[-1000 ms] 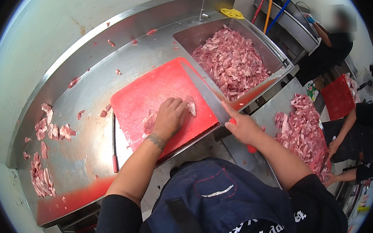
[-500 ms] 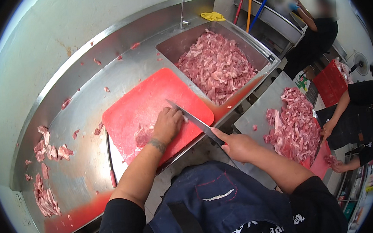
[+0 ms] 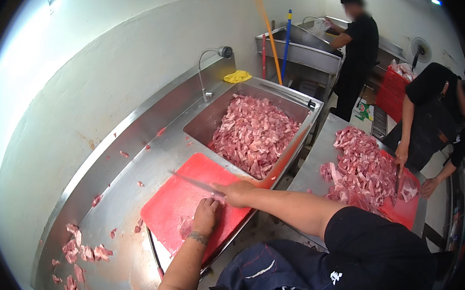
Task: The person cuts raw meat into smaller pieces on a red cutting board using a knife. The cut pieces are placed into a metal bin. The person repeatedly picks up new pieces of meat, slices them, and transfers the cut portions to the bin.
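Observation:
My right hand (image 3: 235, 193) is closed round the handle of a long knife (image 3: 195, 183), its blade slanting over the far part of a red cutting board (image 3: 166, 201). Beside it, on the near part of the board, my left hand (image 3: 207, 218) has its fingers curled down on a piece of raw meat (image 3: 185, 227). Much of that piece is hidden under the hand. The blade is slightly blurred and lies beyond the left fingers.
Strips of meat fill the sink (image 3: 194, 130) beyond the board. Scraps (image 3: 86, 252) lie on the steel counter (image 3: 113, 212) at left. A thin dark tool (image 3: 157, 256) with a red handle rests beside the board. At right, a co-worker's hands cut near a meat pile (image 3: 355, 168); another person stands farther back.
The view has tilted up, showing more of the room. My right hand has carried the knife forward and left, past the left fingers. The left hand stays on the meat.

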Demonstrator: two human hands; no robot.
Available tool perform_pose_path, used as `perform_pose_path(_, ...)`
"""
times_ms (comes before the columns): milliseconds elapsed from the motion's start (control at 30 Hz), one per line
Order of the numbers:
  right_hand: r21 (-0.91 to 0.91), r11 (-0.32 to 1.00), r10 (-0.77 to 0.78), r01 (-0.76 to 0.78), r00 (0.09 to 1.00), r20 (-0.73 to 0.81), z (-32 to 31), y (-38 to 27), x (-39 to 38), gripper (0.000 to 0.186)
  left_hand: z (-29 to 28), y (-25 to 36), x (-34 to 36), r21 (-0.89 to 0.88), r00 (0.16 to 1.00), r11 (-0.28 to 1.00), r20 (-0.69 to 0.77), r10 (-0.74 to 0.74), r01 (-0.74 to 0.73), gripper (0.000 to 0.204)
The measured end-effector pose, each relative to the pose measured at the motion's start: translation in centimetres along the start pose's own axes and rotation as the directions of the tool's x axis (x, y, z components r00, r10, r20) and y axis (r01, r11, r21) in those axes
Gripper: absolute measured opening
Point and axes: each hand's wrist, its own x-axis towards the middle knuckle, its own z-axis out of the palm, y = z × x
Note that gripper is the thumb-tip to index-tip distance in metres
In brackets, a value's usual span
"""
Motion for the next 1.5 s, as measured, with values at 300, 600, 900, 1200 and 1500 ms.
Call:
perform_pose_path(300,0.022,0.998,-0.067,0.064,0.988,0.137,-4.6,-2.1,-4.9,0.075,-5.0,0.1,-8.2,0.05,0.941,0.97,-0.261,-0.216,0.236,0.028)
perform_pose_path(600,0.106,0.881,0.474,-0.462,0.847,-0.24,-3.8,9.2,-6.8,0.08,-5.7,0.7,-9.1,0.149,0.912,0.936,-0.315,-0.262,0.32,0.036)
perform_pose_path(900,0.767,0.628,0.078,-0.127,0.992,0.1,1.9,10.1,-4.1,0.086,-5.5,0.8,-9.3,0.086,0.886,0.906,-0.266,-0.38,0.414,0.04)
perform_pose_path(1200,0.884,0.443,-0.077,-0.151,0.976,0.206,3.3,12.7,-2.4,0.079,-4.7,3.2,-9.4,0.139,0.833,0.833,-0.252,-0.493,0.535,0.055)
perform_pose_path(1500,0.872,0.473,-0.067,-0.125,0.982,0.177,4.6,13.1,0.6,0.079,-3.1,4.2,-10.3,0.212,0.801,0.776,-0.241,-0.548,0.594,0.067)
